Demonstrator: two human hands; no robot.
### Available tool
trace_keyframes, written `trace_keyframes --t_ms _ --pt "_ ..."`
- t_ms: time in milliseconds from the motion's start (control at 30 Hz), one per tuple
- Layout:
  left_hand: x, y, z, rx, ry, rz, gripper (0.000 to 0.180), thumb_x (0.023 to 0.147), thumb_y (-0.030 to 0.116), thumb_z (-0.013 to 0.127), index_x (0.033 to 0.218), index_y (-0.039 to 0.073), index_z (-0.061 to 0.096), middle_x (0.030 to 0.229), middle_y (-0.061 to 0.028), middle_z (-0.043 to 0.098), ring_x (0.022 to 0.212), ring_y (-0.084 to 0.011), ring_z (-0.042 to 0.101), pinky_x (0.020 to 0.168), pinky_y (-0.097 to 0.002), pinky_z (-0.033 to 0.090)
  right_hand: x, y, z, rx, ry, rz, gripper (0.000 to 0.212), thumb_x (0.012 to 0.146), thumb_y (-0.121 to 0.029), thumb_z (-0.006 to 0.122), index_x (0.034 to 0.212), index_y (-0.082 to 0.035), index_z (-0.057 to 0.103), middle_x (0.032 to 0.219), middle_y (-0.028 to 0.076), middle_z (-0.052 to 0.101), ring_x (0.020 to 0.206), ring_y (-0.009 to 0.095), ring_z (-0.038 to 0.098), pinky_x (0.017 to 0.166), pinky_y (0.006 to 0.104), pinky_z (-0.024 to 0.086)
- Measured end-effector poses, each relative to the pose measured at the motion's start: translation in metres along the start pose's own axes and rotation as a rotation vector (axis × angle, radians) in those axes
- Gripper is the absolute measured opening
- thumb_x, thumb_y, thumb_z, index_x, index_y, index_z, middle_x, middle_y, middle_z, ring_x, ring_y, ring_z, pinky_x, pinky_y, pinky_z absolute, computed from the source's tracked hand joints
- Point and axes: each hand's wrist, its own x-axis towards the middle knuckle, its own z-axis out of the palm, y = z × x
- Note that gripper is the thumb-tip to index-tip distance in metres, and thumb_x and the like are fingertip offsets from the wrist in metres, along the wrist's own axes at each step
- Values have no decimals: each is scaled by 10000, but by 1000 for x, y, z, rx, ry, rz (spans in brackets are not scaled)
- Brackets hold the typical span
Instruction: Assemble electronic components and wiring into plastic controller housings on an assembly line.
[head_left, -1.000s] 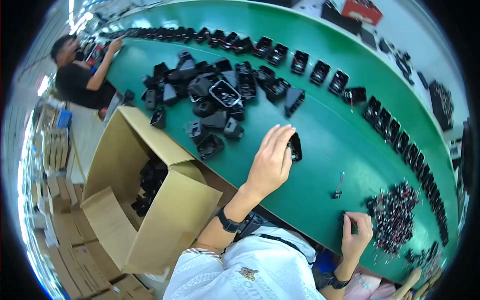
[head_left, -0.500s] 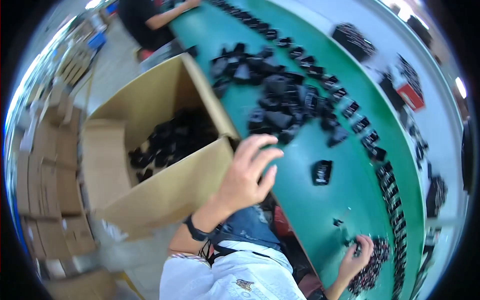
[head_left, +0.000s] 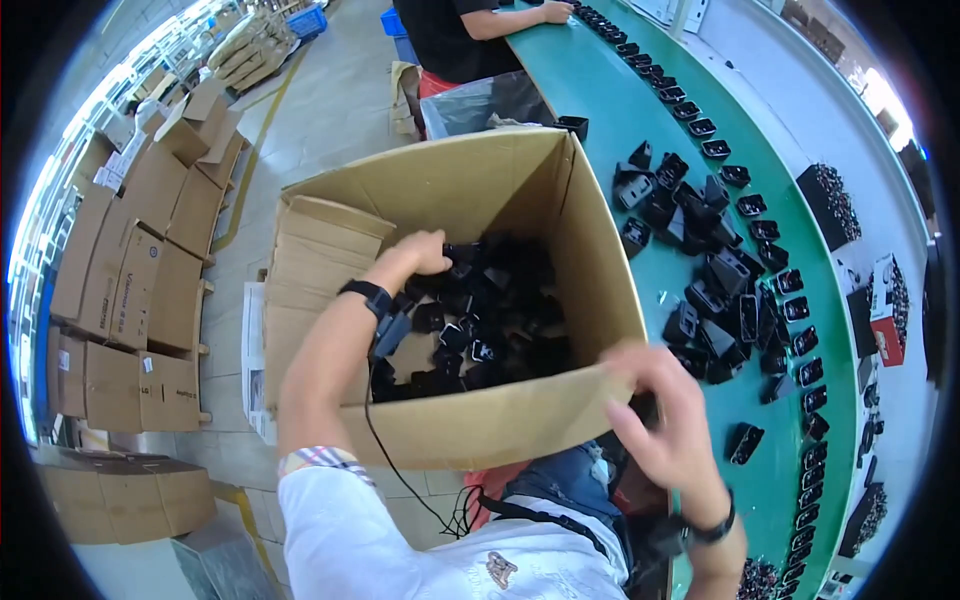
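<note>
A large open cardboard box [head_left: 480, 425] stands before me, holding many small black plastic housings [head_left: 490, 330]. My left hand [head_left: 422, 252] reaches inside, near the left flap. Its fingers are curled at a dark piece among the housings; their tips are partly hidden. At the box's near right corner is my right hand [head_left: 665, 410], somewhat blurred. Its thumb and fingers are apart, close to the rim, and I cannot tell if they touch it. Nothing shows held in it. A heap of black housings [head_left: 715, 270] lies to the right on the green table [head_left: 690, 450].
A curved row of black housings [head_left: 790, 280] runs along the table. One housing [head_left: 743, 442] lies alone. A small parts pile [head_left: 758, 580] sits near the lower edge. Another person [head_left: 460, 40] works at the far end. Stacked cartons [head_left: 120, 300] stand left.
My view has shifted left toward the box. My left hand has gone from above its near edge down inside. My right hand has left the small parts pile for the box's corner.
</note>
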Motion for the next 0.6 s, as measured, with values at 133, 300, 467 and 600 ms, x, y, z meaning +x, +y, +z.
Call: trace_keyframes --t_ms 133,300,467,600 --pt "39 -12 25 -108 -199 -89 867 835 515 709 1454 -32 448 1436 -286 517 1340 -405 502 1111 -443 422 167 77 56 222 -250 255 439 939 -286 699 1248 3 583 1140 93 646 1041 182 623 870 340 520" --pt "43 -50 54 -403 -163 -379 1057 829 622 695 1546 -35 282 1564 -272 367 1461 -390 354 1186 -423 332 278 154 119 147 -221 618 748 907 -581 630 1383 -11 544 1351 167 603 1268 318 558 983 469 484" --pt "78 -45 120 -685 23 -399 1158 777 740 667 1596 56 215 1604 -294 263 1507 -427 220 1222 -491 226 253 366 170 -15 -42 741 816 897 -548 661 1482 -20 448 1476 200 514 1397 345 454 1118 440 382" --pt "58 -66 138 -775 60 -492 1173 762 782 648 1602 85 218 1621 -286 222 1504 -433 221 1222 -483 230 231 390 196 108 208 907 913 856 -561 704 1526 -31 383 1534 208 442 1421 357 415 1153 417 341"
